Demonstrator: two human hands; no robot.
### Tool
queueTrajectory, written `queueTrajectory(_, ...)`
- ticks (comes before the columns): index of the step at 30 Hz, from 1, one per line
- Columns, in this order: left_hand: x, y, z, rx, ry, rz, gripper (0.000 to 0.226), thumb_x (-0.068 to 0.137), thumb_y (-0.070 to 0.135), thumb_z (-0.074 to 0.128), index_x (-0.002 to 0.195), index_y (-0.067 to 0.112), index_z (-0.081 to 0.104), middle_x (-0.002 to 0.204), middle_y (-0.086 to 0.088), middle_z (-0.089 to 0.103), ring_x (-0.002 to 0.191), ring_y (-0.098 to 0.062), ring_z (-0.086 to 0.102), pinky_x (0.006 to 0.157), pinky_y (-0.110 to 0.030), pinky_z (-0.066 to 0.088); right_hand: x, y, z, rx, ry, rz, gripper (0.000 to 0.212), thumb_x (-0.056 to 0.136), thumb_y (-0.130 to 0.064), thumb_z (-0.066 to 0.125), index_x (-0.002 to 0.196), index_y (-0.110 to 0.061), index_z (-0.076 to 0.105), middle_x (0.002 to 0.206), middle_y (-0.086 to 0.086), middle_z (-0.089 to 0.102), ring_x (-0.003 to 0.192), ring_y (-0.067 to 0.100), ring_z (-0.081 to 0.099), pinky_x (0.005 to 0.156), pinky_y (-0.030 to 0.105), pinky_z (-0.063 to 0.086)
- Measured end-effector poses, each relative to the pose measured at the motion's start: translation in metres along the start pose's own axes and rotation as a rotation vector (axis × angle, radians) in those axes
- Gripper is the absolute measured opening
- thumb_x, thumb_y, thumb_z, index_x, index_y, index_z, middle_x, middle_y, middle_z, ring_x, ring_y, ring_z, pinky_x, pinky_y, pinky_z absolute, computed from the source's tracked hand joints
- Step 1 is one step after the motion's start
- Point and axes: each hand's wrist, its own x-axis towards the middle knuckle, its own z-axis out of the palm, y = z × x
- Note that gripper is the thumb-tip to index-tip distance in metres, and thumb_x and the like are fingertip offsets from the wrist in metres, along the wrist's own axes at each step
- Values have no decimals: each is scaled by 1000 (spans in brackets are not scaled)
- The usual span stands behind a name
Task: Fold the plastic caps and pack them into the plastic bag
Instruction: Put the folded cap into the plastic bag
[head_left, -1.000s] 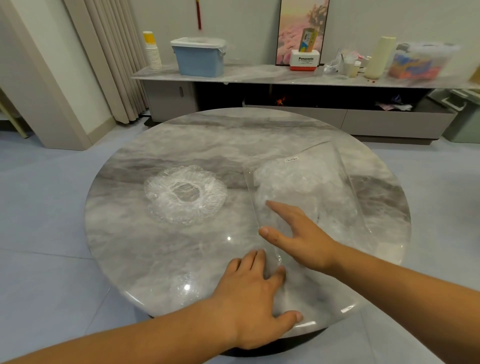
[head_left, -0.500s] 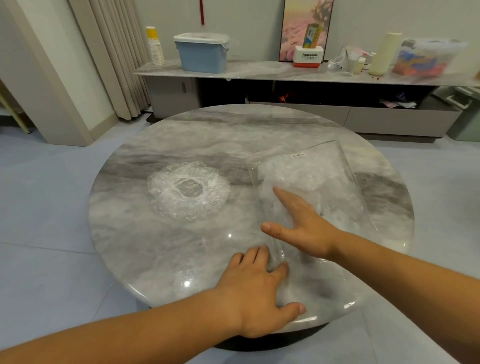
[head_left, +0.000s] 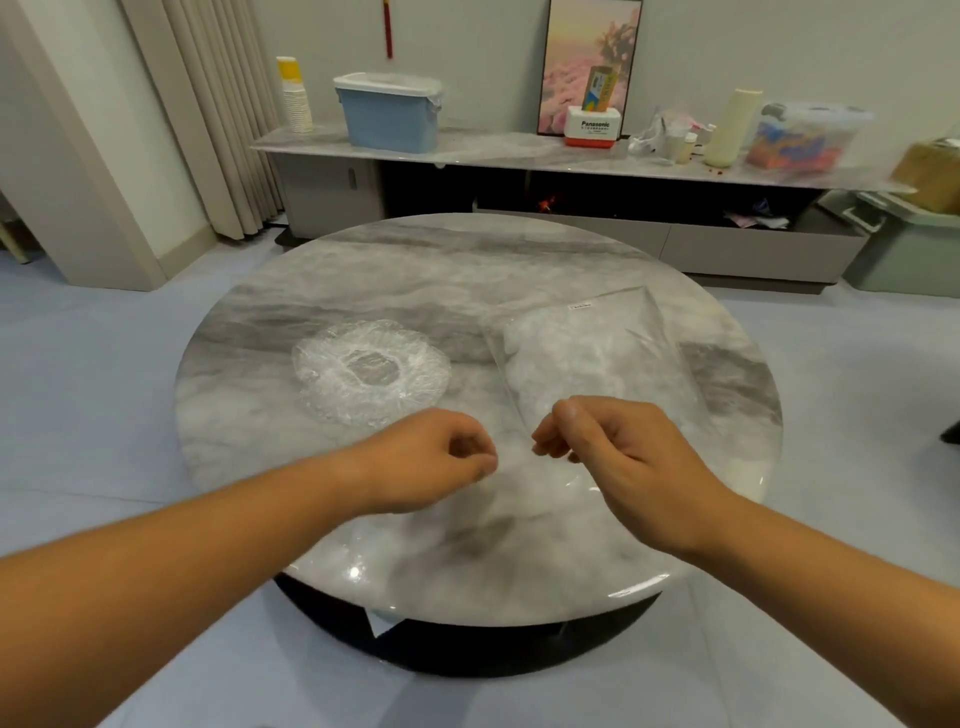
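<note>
Two bare forearms are reaching in from the near edge. They are meeting over the near part of the round marble table (head_left: 467, 270). The left hand (head_left: 426, 462) is hanging just above the tabletop with its fingers curled in, and its thumb is pressing against the fingertips. The right hand (head_left: 623, 457) is facing it, close but not touching, also with curled fingers and the thumb closing on the forefinger. Both hands seem to be pinching the near end of the clear plastic bag (head_left: 644, 322), though the film there is so transparent that the grip itself is hard to see.

One corner of this film is hanging below the near edge of the table. The rest of the bag is lying flat on the right half of the table and stretching away from the hands. Inside it a white crumpled mass of folded caps (head_left: 566, 358) is filling its far part.

On the left half, well apart from the bag, one loose plastic cap (head_left: 371, 371) is lying open like a ring.

Behind the table a long low sideboard (head_left: 493, 150) is standing against the wall. It is carrying a stack of paper cups (head_left: 296, 101), a blue container (head_left: 389, 119), a Panasonic box (head_left: 595, 130) and a clear storage box (head_left: 805, 135).
</note>
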Motion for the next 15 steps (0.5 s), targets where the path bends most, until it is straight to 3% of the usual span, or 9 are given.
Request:
queueTrajectory(1, 1, -10, -11, 21, 91, -39, 16, 98, 37, 59, 106, 30, 71, 117, 14, 68, 110, -7, 64, 100, -31, 51, 2, -7, 7, -2, -35, 4, 56, 96, -64, 34, 96, -26, 75, 95, -14, 74, 94, 5, 69, 85, 31, 55)
queueTrajectory(3, 8, -32, -26, 184, 223, -129, 30, 101, 41, 52, 124, 28, 65, 139, 8, 56, 124, -16, 58, 106, -35, 45, 7, -18, 21, -40, -128, 36, 50, 99, -59, 37, 102, -24, 72, 101, -11, 72, 97, 6, 66, 88, 30, 54)
queueTrajectory(6, 15, -62, -34, 427, 162, -280, 55, 103, 53, 40, 150, 25, 43, 167, -3, 17, 153, -23, 19, 122, -41, 18, 19, -24, 46, -131, -276, 54, 39, 103, -53, 38, 117, -31, 67, 112, -21, 66, 106, -6, 56, 90, 13, 42)
queueTrajectory(9, 22, -81, -33, 503, 84, -308, 62, 102, 60, 31, 153, 26, 38, 170, -3, -1, 156, -19, -6, 123, -43, 2, 31, -16, 69, -210, -375, 65, 42, 103, -56, 38, 122, -30, 65, 124, -17, 60, 118, 0, 49, 103, 24, 40)
queueTrajectory(12, 26, -91, -33, 443, 72, -333, 60, 102, 62, 29, 149, 27, 44, 168, 0, 11, 155, -19, 2, 120, -43, 6, 42, -4, 84, -212, -389, 102, 45, 102, -57, 37, 114, -27, 68, 121, -12, 62, 117, 8, 52, 105, 33, 42)
queueTrajectory(15, 29, -103, -33, 481, 103, -296, 47, 101, 60, 32, 113, 24, 60, 141, 5, 45, 142, -20, 26, 112, -41, 20, 48, 3, 89, -195, -372, 111, 44, 103, -54, 37, 100, -22, 67, 106, -11, 63, 105, 7, 55, 98, 33, 45)
